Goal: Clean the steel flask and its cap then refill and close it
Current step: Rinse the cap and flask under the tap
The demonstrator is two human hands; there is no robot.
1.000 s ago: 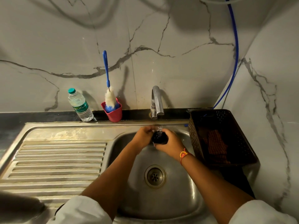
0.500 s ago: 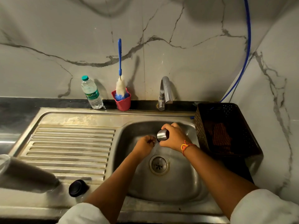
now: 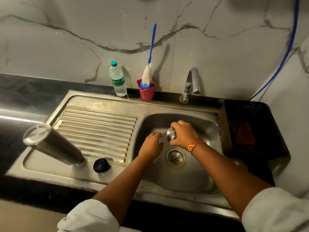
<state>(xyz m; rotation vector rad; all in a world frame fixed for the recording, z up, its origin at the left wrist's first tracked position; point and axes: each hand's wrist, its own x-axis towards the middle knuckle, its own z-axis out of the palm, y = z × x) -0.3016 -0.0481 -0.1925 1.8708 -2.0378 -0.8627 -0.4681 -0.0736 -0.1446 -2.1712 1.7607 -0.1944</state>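
Two hands are over the basin of a steel sink. The right hand grips a small steel cap from above, with fingers and thumb curled round it. The cap is held in the air above the basin, with its rounded closed end turned toward the left. It is just up and left of the drain. The left hand is just beside the cap with its fingers loosely curled, and it holds nothing. Whether it touches the cap cannot be told. An orange thread is tied round the right wrist, and both forearms come out of rolled white sleeves.

The steel flask stands on the ribbed draining board at the left, well apart from the hands. Its flat, rimmed end faces the camera. A black round stopper lies on the board just right of the flask's lower end.

Three things stand along the back ledge:
- A clear water bottle with a green lid is upright at the left.
- A pink cup is just right of it and holds a blue-handled bottle brush that leans against the wall.
- A curved tap is behind the basin, and no water is seen running from it.

A dark woven basket sits at the basin's right edge, and a blue hose runs down the marble wall behind it.
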